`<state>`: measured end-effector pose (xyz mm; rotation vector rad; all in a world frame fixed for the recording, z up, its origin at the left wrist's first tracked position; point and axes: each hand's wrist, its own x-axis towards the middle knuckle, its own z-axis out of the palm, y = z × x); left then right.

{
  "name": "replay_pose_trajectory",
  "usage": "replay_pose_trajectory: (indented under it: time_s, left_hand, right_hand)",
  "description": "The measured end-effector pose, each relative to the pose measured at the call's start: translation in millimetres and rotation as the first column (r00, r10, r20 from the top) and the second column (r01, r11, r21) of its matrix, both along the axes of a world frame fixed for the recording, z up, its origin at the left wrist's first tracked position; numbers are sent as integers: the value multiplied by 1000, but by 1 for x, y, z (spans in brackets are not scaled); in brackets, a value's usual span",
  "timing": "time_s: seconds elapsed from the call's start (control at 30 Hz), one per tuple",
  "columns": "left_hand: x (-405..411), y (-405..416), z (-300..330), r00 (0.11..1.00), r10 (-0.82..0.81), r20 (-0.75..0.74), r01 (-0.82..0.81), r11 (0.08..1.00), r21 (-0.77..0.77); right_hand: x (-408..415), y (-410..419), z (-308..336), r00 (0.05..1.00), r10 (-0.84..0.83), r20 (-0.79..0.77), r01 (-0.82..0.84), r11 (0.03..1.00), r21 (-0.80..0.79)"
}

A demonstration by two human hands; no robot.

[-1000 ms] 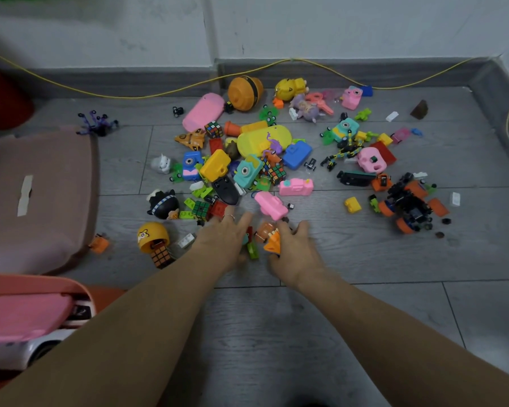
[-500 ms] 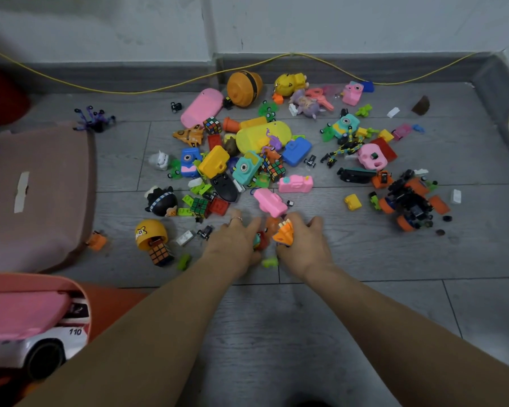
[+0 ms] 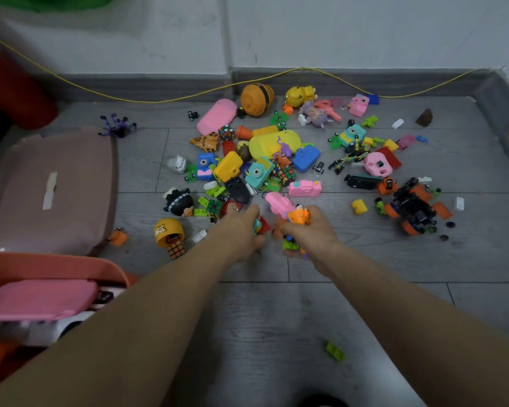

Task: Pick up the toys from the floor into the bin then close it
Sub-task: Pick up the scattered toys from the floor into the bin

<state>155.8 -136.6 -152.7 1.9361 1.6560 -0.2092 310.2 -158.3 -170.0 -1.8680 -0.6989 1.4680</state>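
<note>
Several small colourful toys lie scattered on the grey floor ahead of me, among them a yellow capsule [image 3: 274, 144] and a pink camera [image 3: 304, 188]. My left hand [image 3: 241, 233] is curled round a teal and red toy [image 3: 260, 226]. My right hand [image 3: 309, 236] grips a handful of small toys, with an orange one [image 3: 299, 216] on top and a green piece below. The two hands are close together at the near edge of the pile. The orange bin [image 3: 56, 267] stands at the lower left, open, with a pink toy and a white car inside. Its pinkish lid [image 3: 50, 189] lies flat on the floor beyond it.
A green brick [image 3: 335, 351] lies on the floor between my forearms. A black and orange block vehicle [image 3: 413, 208] sits at the right. A yellow cable [image 3: 159, 99] runs along the skirting board. A red object [image 3: 15, 92] stands at the far left.
Both hands have closed round small toys and lifted slightly off the floor. A green brick now lies on the floor near me.
</note>
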Motion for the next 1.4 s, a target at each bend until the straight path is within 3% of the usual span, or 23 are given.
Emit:
replay_pose_trajectory:
  time_s: [0.3,0.47,0.57,0.7,0.83,0.9,0.97,1.03,1.1,1.3,1.4]
  left_hand:
    - [-84,27,134,957,137,254,-185,967,176]
    - [-180,1,209,837,302,456,-355,934,33]
    - [-236,-24,231,853,362,376,-267,922,-281]
    - [-284,-59,241,924,371,96,-244,763,-598]
    - [-289,-72,221,959,269,-87,-254,681,-687]
    - [-278,-72,213,964,184,-190,-264,693,-670]
    - [-263,-72,214,945,43,-323,-244,752,-613]
    - [-250,-68,217,909,-78,-410,-164,837,-522]
    - [-242,-61,218,910,-107,-400,-111,868,-485]
    - [-204,-42,217,998,-64,-22,47,895,-445]
    - [-181,-34,209,988,-107,108,139,923,-360]
  right_hand:
    - [-74,40,118,955,94,-282,-57,989,134]
    - [-140,42,192,857,378,-349,-312,921,232]
    - [-174,29,236,704,638,-314,-607,769,200]
    - [-219,0,258,470,870,-152,-881,473,-20]
    - [-251,-33,240,144,985,98,-911,171,-376]
    - [-262,-44,230,-28,993,119,-846,39,-531]
    - [-266,-49,226,-107,986,128,-799,-9,-601]
    - [-266,-50,226,-137,975,174,-797,-4,-604]
    - [-262,-44,226,-92,965,244,-830,61,-554]
    - [-216,-18,225,178,900,399,-844,348,-408]
    - [-172,-11,222,192,846,497,-773,442,-454]
